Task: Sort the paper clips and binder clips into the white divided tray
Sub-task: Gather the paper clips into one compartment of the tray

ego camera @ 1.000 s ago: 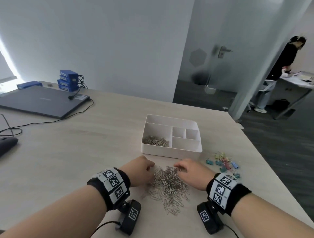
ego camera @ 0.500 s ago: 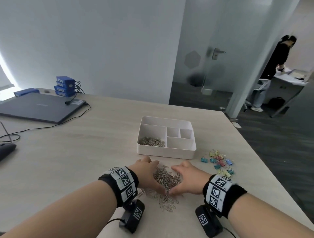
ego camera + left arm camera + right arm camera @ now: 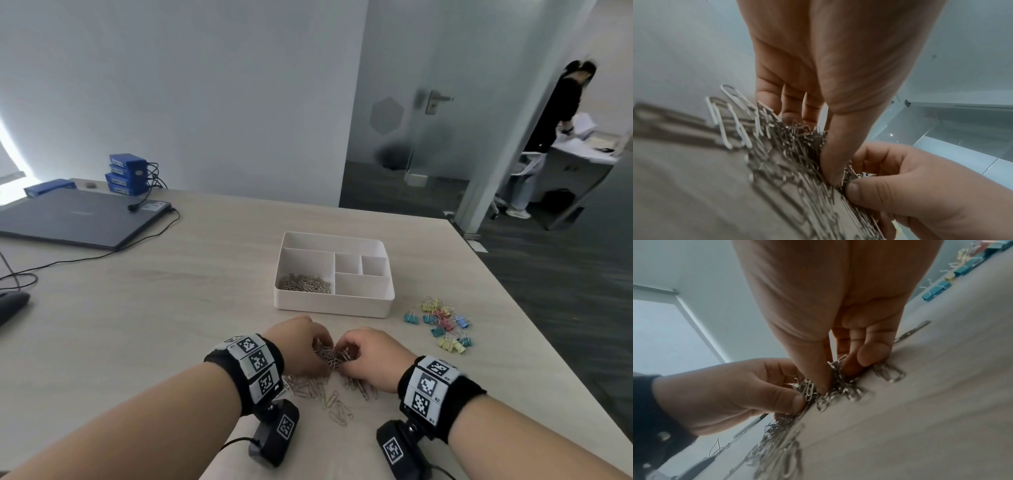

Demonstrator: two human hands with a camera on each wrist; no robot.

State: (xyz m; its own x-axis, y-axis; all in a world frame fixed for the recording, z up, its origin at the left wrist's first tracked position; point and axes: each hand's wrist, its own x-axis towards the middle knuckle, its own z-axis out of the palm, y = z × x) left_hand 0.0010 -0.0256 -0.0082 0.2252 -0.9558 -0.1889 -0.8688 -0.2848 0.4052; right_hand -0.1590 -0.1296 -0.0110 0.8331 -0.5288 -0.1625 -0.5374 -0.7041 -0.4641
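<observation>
Hands drawn together | left hand (image 3: 301, 346), right hand (image 3: 373, 356) fingers pinching paper clips (image 3: 332, 354)

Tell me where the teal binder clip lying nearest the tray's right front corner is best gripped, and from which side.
Probably from above, pinching the teal binder clip's folded body across its flat sides, not its thin wire handles. It lies apart from the other coloured binder clips, left of them, so fingers have room; the white divided tray leaves space too.
</observation>
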